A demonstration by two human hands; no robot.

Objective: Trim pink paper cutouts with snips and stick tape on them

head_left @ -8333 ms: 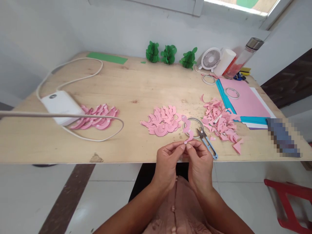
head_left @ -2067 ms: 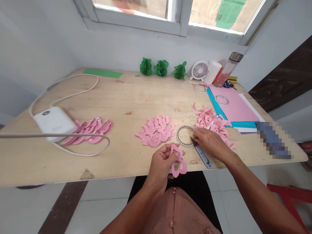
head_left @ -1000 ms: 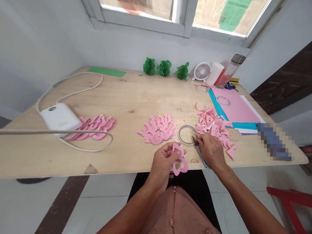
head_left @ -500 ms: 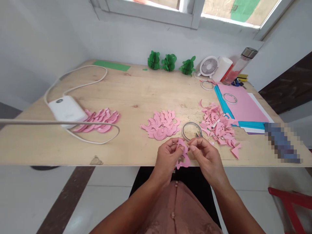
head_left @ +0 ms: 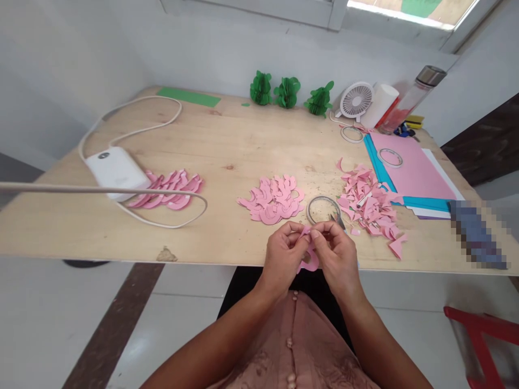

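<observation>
A curvy pink paper cutout [head_left: 311, 263] with an opening in it is held over the table's front edge. My left hand [head_left: 284, 254] pinches it between thumb and fingers from the left. On its upper part, the closed thumb and fingertips of my right hand [head_left: 335, 256] meet those of the left; the exact grip there is partly hidden. Just beyond the hands lies a thin roll of tape [head_left: 308, 209], with dark pointed blades [head_left: 337, 220] beside it, partly covered by my right hand. A pile of similar pink cutouts [head_left: 271, 200] rests behind my left hand.
Pink scraps [head_left: 368, 205] are heaped at right, near stacked coloured paper [head_left: 417, 167] carrying another tape roll [head_left: 390, 158]. At left, a white power bank [head_left: 117, 172] and its cable overlap more pink pieces [head_left: 178, 189]. Green paper ornaments [head_left: 287, 93], a small fan [head_left: 357, 101] and a bottle [head_left: 413, 100] stand at the back.
My right hand has come left, closing the gap to the cutout and my left fingertips. The camera view has tilted slightly down.
</observation>
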